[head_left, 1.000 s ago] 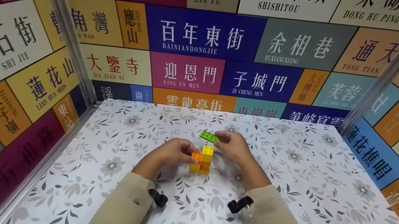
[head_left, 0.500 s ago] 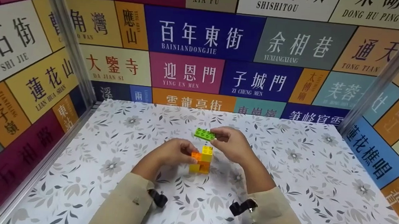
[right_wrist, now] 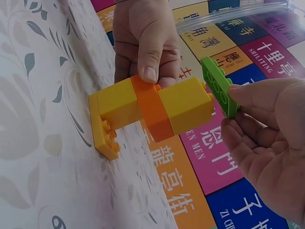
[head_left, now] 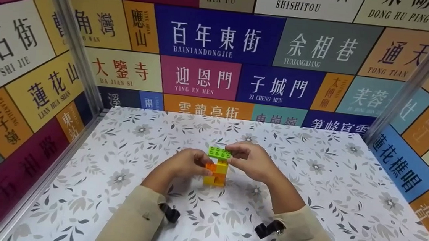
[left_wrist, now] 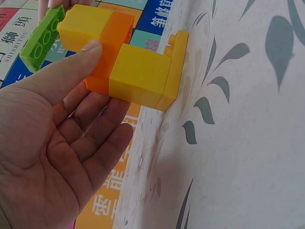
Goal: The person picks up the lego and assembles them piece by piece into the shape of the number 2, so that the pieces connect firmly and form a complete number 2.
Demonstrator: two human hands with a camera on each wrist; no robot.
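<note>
Right hand (head_left: 251, 162) is pinching a flat green studded plate (head_left: 219, 153) by its edge between thumb and fingertips; the plate is now sitting level just over the top yellow brick (head_left: 222, 167) of the small tower, touching or all but touching its studs. A second ago it was being held higher and farther back, tilted and clear of the tower, so it has been brought down and forward into line for seating. Left hand (head_left: 190, 163) is steadying the tower, thumb pressing the orange brick (left_wrist: 112, 47) at mid-height, fingers curled behind it. The tower of yellow and orange bricks is standing on a thin yellow base plate (right_wrist: 102, 131) at the middle of the floral tabletop (head_left: 327, 190). Behind it, walls of coloured street-name panels (head_left: 217, 36) are enclosing the workspace.
</note>
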